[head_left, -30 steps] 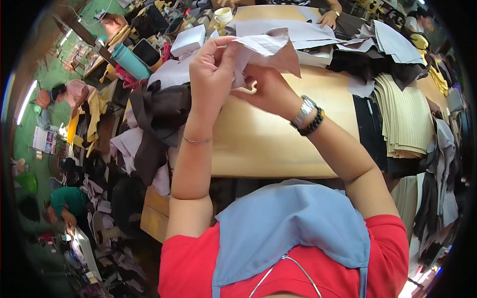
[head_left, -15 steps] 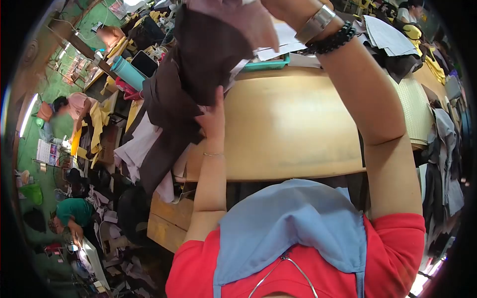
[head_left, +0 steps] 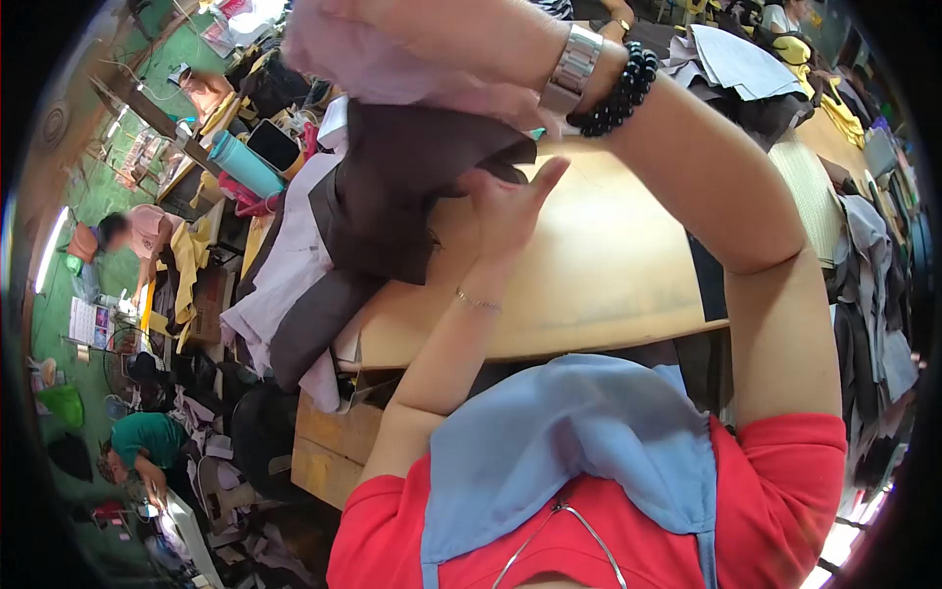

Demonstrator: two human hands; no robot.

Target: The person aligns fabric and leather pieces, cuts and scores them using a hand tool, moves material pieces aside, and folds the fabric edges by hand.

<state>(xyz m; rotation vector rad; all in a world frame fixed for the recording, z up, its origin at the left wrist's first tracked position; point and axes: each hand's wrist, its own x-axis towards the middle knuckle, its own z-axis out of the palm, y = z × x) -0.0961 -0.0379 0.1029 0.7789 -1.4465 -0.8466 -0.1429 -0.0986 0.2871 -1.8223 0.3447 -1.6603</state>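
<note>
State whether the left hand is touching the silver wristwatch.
Apart. In the head view, the tabletop shows between the left hand, thumb outstretched, and the silver wristwatch.

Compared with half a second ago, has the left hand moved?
Yes: judged against the table, the left hand has moved to the right, farther from the table's left edge.

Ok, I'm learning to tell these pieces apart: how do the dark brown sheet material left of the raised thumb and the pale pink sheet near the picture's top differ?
Colour: the dark brown sheet material is much darker than the pale pink sheet.
Sharpness: the brown's edges look fairly crisp; the pink is blurred.
Place: the pink overlaps the brown's upper part in view.
Both look thin and flexible.
</note>
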